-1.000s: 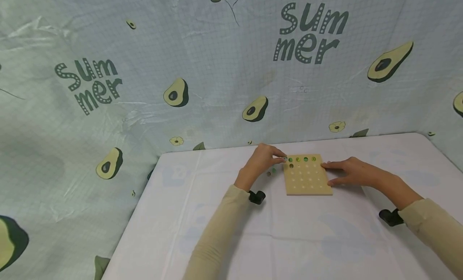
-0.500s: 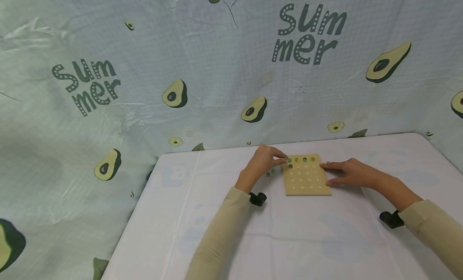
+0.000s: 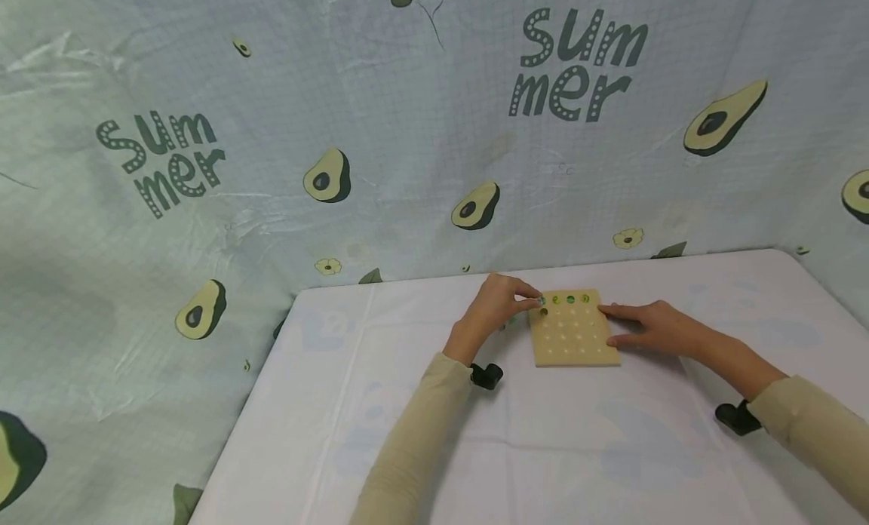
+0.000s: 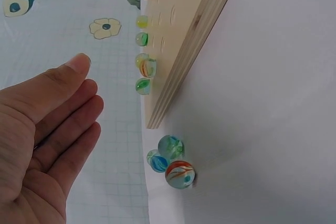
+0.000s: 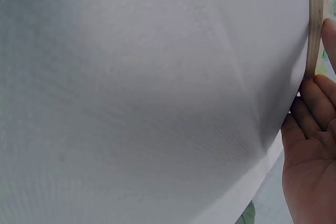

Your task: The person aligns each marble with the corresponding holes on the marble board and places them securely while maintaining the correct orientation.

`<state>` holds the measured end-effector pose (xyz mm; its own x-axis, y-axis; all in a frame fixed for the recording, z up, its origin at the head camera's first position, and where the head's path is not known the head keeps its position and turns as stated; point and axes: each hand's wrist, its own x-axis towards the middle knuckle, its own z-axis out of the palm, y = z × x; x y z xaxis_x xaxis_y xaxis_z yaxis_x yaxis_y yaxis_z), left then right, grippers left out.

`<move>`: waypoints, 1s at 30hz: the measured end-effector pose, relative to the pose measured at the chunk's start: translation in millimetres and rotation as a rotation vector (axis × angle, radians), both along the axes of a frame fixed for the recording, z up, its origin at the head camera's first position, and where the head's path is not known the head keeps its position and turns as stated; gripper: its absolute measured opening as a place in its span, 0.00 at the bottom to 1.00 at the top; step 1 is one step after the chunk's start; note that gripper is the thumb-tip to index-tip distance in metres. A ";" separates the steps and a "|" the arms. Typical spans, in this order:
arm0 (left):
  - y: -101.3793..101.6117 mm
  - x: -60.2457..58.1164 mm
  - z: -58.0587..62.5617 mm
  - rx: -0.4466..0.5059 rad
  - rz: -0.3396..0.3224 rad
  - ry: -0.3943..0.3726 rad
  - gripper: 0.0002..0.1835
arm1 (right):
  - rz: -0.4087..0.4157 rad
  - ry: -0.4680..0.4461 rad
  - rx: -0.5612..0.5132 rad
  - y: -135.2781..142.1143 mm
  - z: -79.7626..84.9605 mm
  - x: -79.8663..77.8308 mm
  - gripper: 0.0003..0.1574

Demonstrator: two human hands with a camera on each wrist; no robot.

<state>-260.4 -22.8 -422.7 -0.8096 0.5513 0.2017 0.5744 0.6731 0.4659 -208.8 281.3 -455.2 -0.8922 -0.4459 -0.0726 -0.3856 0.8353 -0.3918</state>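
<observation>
behind your work hangs a pale sheet (image 3: 407, 95) printed with avocados and the word "summer". in front of it spreads a tabletop (image 3: 577, 442) under a white cover. your right hand (image 3: 655, 329) rests its thumb and fingertips against the right edge of the wooden board (image 3: 573, 344), the grip spread apart. your left hand (image 3: 497, 302) is at the board's far left corner; the thumb and forefinger of that grip look close together, but i cannot tell whether they hold anything. the board, dotted with rows of hollows, lies flat on the tabletop between your hands. four green and yellow marbles (image 4: 142, 39) line its far row, and an orange-streaked marble (image 4: 148, 67) sits at the left end of the next. three loose marbles (image 4: 170, 147) cluster just beside the board's left side.
</observation>
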 end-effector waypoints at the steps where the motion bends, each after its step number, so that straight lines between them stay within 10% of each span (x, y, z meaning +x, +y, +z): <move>1: 0.5 0.5 -0.6 -0.005 0.003 -0.002 0.12 | -0.002 -0.003 0.007 -0.1 -1.1 -0.3 0.54; 30: 25.0 9.2 -13.7 0.125 0.128 -0.061 0.11 | -0.002 0.017 -0.042 0.1 -4.5 2.0 0.50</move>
